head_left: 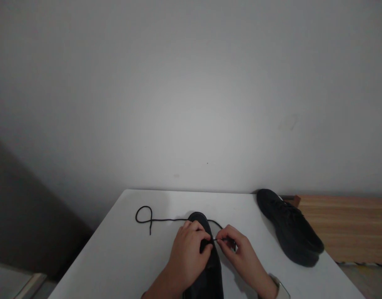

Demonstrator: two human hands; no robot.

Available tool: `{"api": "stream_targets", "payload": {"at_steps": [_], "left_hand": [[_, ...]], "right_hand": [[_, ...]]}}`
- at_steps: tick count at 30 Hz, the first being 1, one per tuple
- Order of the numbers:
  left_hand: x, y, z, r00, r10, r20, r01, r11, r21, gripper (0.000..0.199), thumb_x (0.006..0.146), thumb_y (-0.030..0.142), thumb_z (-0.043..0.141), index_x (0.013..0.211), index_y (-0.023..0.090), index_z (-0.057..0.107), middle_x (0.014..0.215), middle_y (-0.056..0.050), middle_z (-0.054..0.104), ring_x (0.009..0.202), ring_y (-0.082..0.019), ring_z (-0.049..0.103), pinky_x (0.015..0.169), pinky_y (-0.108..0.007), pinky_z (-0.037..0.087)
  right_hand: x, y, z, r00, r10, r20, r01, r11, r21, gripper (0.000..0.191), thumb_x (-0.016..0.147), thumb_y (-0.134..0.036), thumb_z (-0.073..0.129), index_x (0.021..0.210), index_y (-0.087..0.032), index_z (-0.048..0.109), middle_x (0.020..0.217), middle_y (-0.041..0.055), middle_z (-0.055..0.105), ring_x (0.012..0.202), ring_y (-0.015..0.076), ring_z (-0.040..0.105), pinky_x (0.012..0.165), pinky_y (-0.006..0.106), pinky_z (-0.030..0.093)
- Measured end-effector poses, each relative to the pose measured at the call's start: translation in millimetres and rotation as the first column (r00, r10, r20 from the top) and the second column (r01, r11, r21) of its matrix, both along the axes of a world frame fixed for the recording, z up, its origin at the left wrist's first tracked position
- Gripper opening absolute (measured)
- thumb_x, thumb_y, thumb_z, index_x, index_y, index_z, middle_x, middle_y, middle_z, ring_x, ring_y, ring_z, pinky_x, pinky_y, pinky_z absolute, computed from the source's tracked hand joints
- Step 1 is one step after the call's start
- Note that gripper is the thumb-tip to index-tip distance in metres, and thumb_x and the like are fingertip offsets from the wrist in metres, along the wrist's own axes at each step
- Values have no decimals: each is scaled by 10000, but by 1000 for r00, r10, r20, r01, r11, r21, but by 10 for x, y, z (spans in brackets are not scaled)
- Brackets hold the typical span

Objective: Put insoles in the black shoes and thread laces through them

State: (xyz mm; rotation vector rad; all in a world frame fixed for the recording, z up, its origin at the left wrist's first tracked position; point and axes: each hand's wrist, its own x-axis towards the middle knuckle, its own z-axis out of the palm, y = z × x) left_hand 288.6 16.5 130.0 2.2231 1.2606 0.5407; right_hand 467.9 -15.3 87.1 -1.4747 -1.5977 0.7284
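Note:
A black shoe (211, 272) points away from me on the white table, its toe at the far end. My left hand (189, 247) lies over the shoe's upper with bent fingers, thumb and forefinger gripping near the lacing edge. Just right of the shoe, my right hand (237, 249) pinches a black shoelace (170, 219), its tip close to the shoe's side. The lace crosses at the toe. Its left part runs out flat over the table and ends in a loose loop; the right part curves back to my right hand. My left hand hides most of the eyelets.
Another black shoe (287, 230), with a lace in it, rests at the table's right edge. The white table (116, 249) meets a pale wall (191, 104) at the back. A wood-grain surface (346, 226) is beyond the table on the right.

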Motion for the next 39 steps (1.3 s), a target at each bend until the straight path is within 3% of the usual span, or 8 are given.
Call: {"api": "stream_targets", "payload": {"at_steps": [12,15,20,25,29,32,35,39], "left_hand": [[123,142,38,979,-26,-202,45,995,89,204,840,66,577,817,199,730,927,-74,715,950,-272,646,834,-387,488],[151,162,52,966,-63,-252,93,990,106,233,843,31,545,841,183,722,943,-92,713,956,-280,648,826,-382,491],[122,121,83,954,-13,-299,62,986,155,311,822,-37,459,936,140,687,1003,-147,686,984,-307,632,867,-439,483],[-94,54,237,960,50,-274,-1,984,177,295,891,6,377,904,170,621,968,-118,655,924,-277,614,840,-426,470],[-434,-16,392,993,106,-60,-95,983,155,245,958,139,333,847,221,536,889,-72,631,820,-247,620,762,-386,480],[-768,-55,446,957,229,178,-250,962,112,231,990,334,338,855,246,504,798,-34,614,744,-244,625,694,-371,487],[-1107,-61,435,868,355,348,-409,907,96,244,966,456,413,914,252,538,814,-20,638,811,-250,654,738,-371,501],[-1466,-62,360,678,515,525,-625,779,43,292,934,516,491,1032,255,578,859,-13,675,873,-248,658,840,-396,498]], "right_hand": [[-70,-13,-110,998,-47,-52,49,998,50,203,913,-338,612,814,-218,742,782,49,692,743,228,630,688,339,489],[-70,-25,-135,997,-53,-57,56,996,70,232,934,-382,598,845,-228,746,869,74,715,857,257,654,805,389,507],[-83,-118,-147,990,-129,-50,135,982,129,246,942,-432,575,1043,-265,725,1152,119,664,1144,328,574,1022,531,406],[-204,-248,-43,996,-87,21,83,986,143,206,909,-345,615,1100,-266,617,1017,68,625,992,279,593,902,444,474],[-274,-278,29,999,-47,6,47,997,57,225,923,-313,550,1136,-240,550,870,22,586,777,216,599,746,350,510],[-245,-283,-20,996,-53,-71,53,999,0,221,963,-351,469,1130,-228,545,868,27,598,787,212,633,745,335,518],[-189,-290,-135,985,-65,-162,60,998,-36,249,979,-397,446,1139,-240,555,944,48,639,897,229,660,805,340,521],[-148,-304,-213,959,-113,-260,97,993,-73,276,972,-432,445,1147,-266,579,995,52,673,962,241,661,855,356,516]]}}
